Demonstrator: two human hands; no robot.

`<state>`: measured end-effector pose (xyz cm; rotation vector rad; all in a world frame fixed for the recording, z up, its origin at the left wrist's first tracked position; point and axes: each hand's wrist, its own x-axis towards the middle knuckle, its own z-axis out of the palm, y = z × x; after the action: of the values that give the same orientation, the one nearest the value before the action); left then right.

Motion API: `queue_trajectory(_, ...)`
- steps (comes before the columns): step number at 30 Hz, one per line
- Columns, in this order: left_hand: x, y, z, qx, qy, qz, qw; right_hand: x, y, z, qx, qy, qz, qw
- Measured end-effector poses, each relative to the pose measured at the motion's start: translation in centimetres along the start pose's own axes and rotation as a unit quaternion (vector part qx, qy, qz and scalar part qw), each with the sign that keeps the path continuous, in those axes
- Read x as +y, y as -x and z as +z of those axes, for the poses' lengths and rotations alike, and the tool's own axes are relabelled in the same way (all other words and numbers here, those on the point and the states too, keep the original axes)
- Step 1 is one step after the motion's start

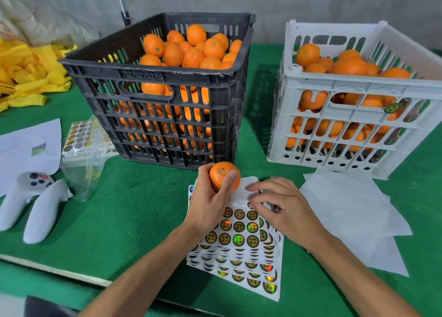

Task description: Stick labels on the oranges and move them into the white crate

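Note:
My left hand (210,204) grips an orange (221,174) just above the top edge of a label sheet (239,245), which lies on the green table. My right hand (279,206) rests on the upper part of that sheet, its fingertips pinching at a round label (250,204). A black crate (167,82) full of oranges stands behind my hands. To its right stands the white crate (354,115), which holds several oranges, one showing a label through the slats.
Used white backing sheets (346,209) lie right of the label sheet. Two white controllers (31,202), a clear bag with more label sheets (83,144) and white paper (28,144) lie at left. Yellow foam nets (28,75) are piled at far left.

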<state>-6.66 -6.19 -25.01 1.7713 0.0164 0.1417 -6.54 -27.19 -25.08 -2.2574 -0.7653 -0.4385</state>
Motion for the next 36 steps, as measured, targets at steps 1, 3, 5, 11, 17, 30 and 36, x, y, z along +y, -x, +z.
queue_trajectory(1, 0.0, 0.0, 0.0, -0.002, 0.001, 0.002, 1.000, -0.1, 0.0, -0.1, 0.003, 0.010, -0.020, 1.000)
queue_trajectory(3, -0.1, -0.1, -0.1, -0.007, 0.002, 0.005, 1.000, -0.6, -0.1, -0.2, 0.013, -0.023, -0.003, 1.000)
queue_trajectory(5, -0.2, -0.2, -0.2, -0.021, -0.011, 0.022, 0.999, -1.7, -0.8, -0.3, 0.055, -0.160, 0.102, 0.980)
queue_trajectory(11, -0.3, -0.2, -0.2, -0.057, -0.070, 0.089, 0.992, -4.2, -3.8, -0.6, 0.099, -0.414, 0.291, 0.857)
queue_trajectory(17, -0.4, -0.1, -0.4, -0.067, -0.083, 0.100, 0.989, -4.9, -4.2, 0.8, 0.089, -0.406, 0.319, 0.852)
queue_trajectory(30, -0.1, 0.1, -0.4, -0.061, -0.067, 0.084, 0.992, -4.0, -3.4, 0.7, 0.059, -0.248, 0.297, 0.920)
queue_trajectory(36, 1.4, 0.3, -0.5, -0.057, -0.056, 0.087, 0.993, -5.3, -3.2, 1.0, 0.099, -0.401, 0.324, 0.851)
